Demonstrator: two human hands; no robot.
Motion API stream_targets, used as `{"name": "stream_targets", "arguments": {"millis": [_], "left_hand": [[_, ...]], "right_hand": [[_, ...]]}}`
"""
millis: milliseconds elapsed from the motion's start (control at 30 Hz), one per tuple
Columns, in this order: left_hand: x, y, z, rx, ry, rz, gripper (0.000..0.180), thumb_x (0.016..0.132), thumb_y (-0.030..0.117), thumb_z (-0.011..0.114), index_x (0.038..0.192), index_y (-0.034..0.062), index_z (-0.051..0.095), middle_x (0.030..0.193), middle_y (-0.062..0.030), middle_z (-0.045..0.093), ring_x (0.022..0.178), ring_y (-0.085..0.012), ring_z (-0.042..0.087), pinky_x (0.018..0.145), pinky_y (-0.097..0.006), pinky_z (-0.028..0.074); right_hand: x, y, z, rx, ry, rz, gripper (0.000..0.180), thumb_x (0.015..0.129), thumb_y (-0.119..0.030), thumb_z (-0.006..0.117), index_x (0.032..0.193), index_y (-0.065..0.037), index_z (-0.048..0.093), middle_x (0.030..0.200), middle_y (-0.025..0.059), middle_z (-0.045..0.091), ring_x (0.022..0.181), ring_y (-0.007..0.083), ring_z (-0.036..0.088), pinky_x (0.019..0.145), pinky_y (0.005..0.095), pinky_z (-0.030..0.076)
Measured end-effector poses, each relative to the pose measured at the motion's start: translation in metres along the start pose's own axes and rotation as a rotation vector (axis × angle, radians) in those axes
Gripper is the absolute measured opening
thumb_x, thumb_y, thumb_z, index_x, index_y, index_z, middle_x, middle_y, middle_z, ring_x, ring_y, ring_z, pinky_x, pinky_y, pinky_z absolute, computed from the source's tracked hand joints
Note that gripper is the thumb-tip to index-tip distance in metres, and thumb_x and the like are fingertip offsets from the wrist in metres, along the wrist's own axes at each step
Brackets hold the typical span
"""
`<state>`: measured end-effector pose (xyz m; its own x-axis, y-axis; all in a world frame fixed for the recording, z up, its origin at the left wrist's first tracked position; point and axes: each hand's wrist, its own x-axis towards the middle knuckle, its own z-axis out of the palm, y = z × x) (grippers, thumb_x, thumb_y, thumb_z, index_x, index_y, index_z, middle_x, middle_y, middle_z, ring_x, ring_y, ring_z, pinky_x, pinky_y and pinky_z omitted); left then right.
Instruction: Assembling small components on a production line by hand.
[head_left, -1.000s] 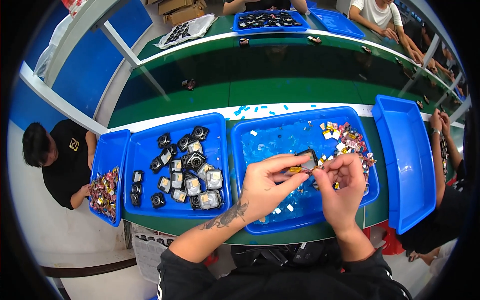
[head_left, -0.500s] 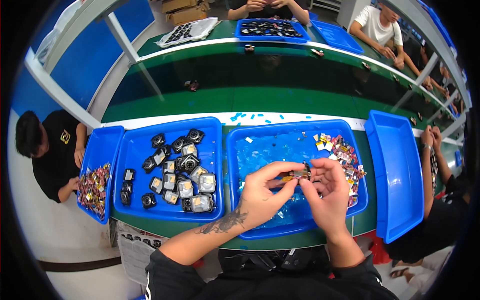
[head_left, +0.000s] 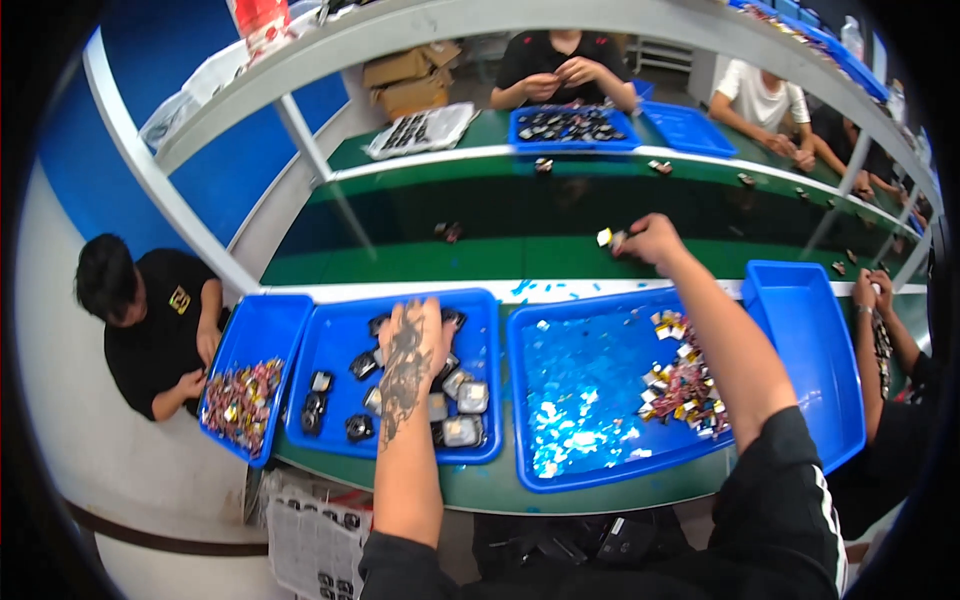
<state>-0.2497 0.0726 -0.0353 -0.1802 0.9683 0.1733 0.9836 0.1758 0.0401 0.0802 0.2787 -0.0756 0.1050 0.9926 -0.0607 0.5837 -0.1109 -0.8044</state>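
Observation:
My right hand (head_left: 657, 243) reaches out over the green conveyor belt. Its fingers pinch a small electronic part with a pale square piece (head_left: 605, 238) and a dark end. My left hand (head_left: 418, 335) is down among black watch-like cases (head_left: 472, 397) with pale square faces, in a blue tray (head_left: 310, 365). Its fingertips are hidden, so whether it grips a case does not show. Between my arms stands another blue tray (head_left: 522, 400), scattered with shiny blue film bits (head_left: 575, 430). A heap of small parts (head_left: 690, 390) with pink and yellow bits fills its right side.
At the left, a person in black (head_left: 150, 320) sits by a blue bin (head_left: 285, 315) of similar parts. A blue tray (head_left: 800, 330) stands right. Small parts lie along the belt (head_left: 400, 245). Other people work across it, and a grey metal frame (head_left: 300, 140) rises over the far side.
My hands were together over the right tray, holding a small part. Now the right has moved out over the belt with a part, and the left has gone to the tray of cases.

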Motion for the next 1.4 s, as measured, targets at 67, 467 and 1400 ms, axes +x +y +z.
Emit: {"name": "stream_targets", "arguments": {"millis": [67,467,1400], "left_hand": [[-0.001,0.007,0.007,0.064,-0.125,-0.031,0.047,0.08,0.035,0.074,0.118,0.0084,0.063,0.115,-0.0137,0.065,0.114,-0.0284,0.058,0.1,-0.04,0.046],[0.011,0.009,0.025,-0.188,0.0,0.135,0.036,0.077,0.015,0.075,0.108,0.0031,0.061,0.105,-0.0154,0.065,0.105,-0.0314,0.06,0.09,-0.043,0.049],[-0.058,0.118,0.001,-1.233,-0.301,0.569,0.038,0.09,-0.003,0.052,0.126,0.0085,0.062,0.093,-0.0056,0.054,0.085,-0.0118,0.053,0.075,-0.023,0.044]], "right_hand": [[0.011,0.017,0.012,-0.19,0.027,-0.023,0.049,0.054,-0.014,0.092,0.091,-0.002,0.062,0.09,0.0127,0.066,0.083,0.0251,0.065,0.074,0.0351,0.051],[-0.079,-0.015,-0.082,-0.186,0.232,-0.284,0.011,0.079,-0.01,0.069,0.086,-0.001,0.069,0.077,0.0122,0.068,0.075,0.0248,0.068,0.07,0.0337,0.052],[-0.24,0.0,-0.045,1.229,-0.289,0.188,0.018,0.097,-0.019,0.057,0.105,-0.004,0.063,0.082,0.0022,0.065,0.072,0.0098,0.061,0.063,0.023,0.049]]}}
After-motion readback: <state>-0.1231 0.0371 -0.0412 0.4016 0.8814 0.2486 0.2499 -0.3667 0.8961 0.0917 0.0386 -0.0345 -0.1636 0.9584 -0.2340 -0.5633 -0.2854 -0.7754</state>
